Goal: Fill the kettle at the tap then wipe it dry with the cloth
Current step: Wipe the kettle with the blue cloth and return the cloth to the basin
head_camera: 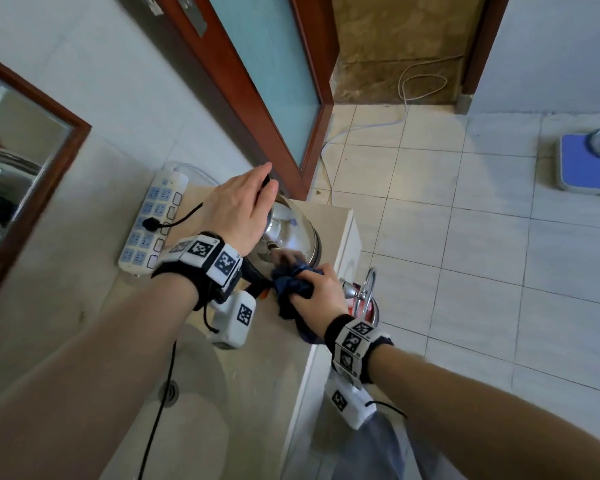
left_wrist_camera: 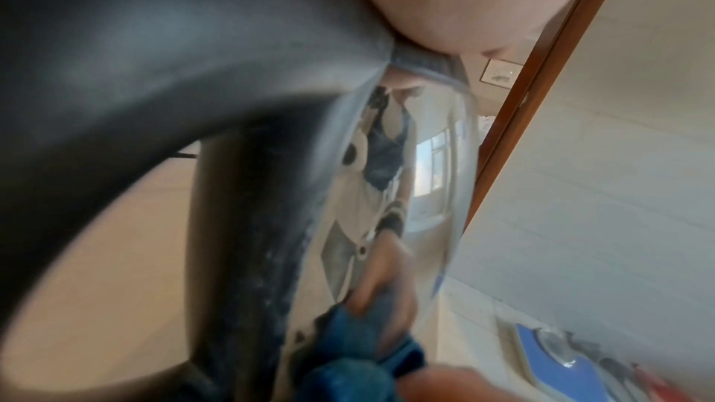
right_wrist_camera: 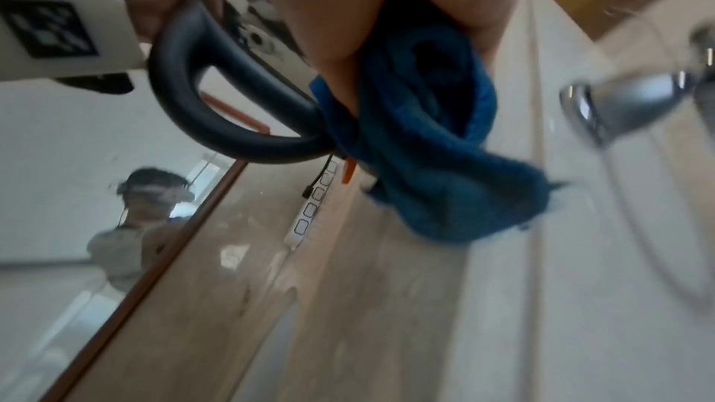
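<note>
A shiny steel kettle (head_camera: 293, 233) with a black loop handle (head_camera: 253, 279) stands on the beige counter (head_camera: 257, 358). My left hand (head_camera: 267, 181) lies over its lid, and thumb and forefinger pinch a black knob on top. My right hand (head_camera: 305, 284) grips a bunched dark blue cloth (head_camera: 291, 296) and presses it on the kettle's near side beside the handle. The left wrist view shows the kettle wall (left_wrist_camera: 390, 194), the handle (left_wrist_camera: 154, 57) and the cloth (left_wrist_camera: 348, 350) close up. In the right wrist view the cloth (right_wrist_camera: 425, 139) hangs from my palm next to the handle (right_wrist_camera: 185, 87).
A chrome tap (head_camera: 369, 287) sticks out just right of my right hand. A white power strip (head_camera: 153, 220) with a black plug lies along the wall behind the kettle. A sink basin (head_camera: 187, 393) is at the lower left, a framed mirror (head_camera: 21, 150) on the wall, and a blue scale (head_camera: 589, 164) on the floor.
</note>
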Demonstrator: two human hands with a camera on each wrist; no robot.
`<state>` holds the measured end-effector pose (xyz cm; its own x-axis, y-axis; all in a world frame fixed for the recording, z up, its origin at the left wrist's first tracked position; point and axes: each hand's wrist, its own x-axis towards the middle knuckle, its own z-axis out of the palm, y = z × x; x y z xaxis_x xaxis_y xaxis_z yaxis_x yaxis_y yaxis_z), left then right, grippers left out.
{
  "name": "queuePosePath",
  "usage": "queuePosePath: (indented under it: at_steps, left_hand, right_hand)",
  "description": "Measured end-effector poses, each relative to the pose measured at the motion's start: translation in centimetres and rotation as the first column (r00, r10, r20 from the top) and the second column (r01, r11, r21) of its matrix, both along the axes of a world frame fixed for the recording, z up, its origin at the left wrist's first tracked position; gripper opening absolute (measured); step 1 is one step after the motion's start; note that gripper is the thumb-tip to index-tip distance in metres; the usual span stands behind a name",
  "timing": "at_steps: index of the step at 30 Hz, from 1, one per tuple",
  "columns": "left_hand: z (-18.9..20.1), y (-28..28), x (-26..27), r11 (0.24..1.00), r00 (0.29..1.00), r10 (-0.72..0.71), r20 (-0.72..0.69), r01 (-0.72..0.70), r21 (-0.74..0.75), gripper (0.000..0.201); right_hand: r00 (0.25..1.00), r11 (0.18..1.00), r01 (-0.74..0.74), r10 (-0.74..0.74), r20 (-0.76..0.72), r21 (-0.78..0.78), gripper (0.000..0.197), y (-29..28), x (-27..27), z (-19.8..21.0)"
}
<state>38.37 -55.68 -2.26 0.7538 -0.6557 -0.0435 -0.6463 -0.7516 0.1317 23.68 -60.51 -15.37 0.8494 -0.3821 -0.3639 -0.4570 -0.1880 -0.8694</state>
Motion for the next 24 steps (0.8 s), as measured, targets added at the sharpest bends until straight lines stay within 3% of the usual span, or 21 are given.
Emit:
queuePosePath:
  at_steps: [3, 5, 9, 13, 16, 19, 24]
  left_hand:
    - [0.4, -0.2, -0.2, 0.989, 0.994, -0.025, 0.109, 0.009, 0.146, 0.054]
    - [0.9, -0.2, -0.4, 0.981, 0.997, 0.009, 0.075, -0.023, 0.195, 0.055]
    - [3.0, 0.1, -2.5, 0.992, 0.997, 0.05, 0.053, -0.056, 0.116, 0.053]
    - [6.6, 1.1, -3.3, 0.994, 0.999, 0.036, 0.037, -0.04, 0.1, 0.061]
    - [11.4, 1.2, -3.7, 0.985, 0.99, 0.104, -0.1, -0.117, -0.131, 0.083]
    - [16.0, 0.9, -4.9, 0.887, 0.95, 0.13, -0.285, -0.24, -0.395, 0.1]
    - [20.0, 4.7, -6.0, 0.885, 0.948, 0.293, -0.125, -0.318, -0.339, 0.042]
  right_hand:
    - [0.996, 0.996, -0.085, 0.085, -0.01, -0.014, 0.025, -2.9, -0.3, 2.3]
    - [0.997, 0.997, -0.076, 0.076, -0.001, -0.026, 0.022, -5.0, -0.1, 4.5]
    - [0.989, 0.99, -0.069, 0.084, 0.12, -0.126, 0.022, -9.5, 1.9, 10.9]
    - [0.953, 0.957, -0.19, 0.233, 0.195, -0.218, 0.024, -13.1, 5.1, 19.3]
    - [0.908, 0.916, -0.284, 0.351, 0.228, -0.282, 0.028, -14.4, 7.4, 25.8]
    - [0.853, 0.892, -0.375, 0.439, 0.283, -0.253, 0.039, -13.0, 8.8, 31.3]
    - [0.756, 0.805, -0.561, 0.593, 0.278, -0.193, 0.061, -6.0, 9.4, 34.7]
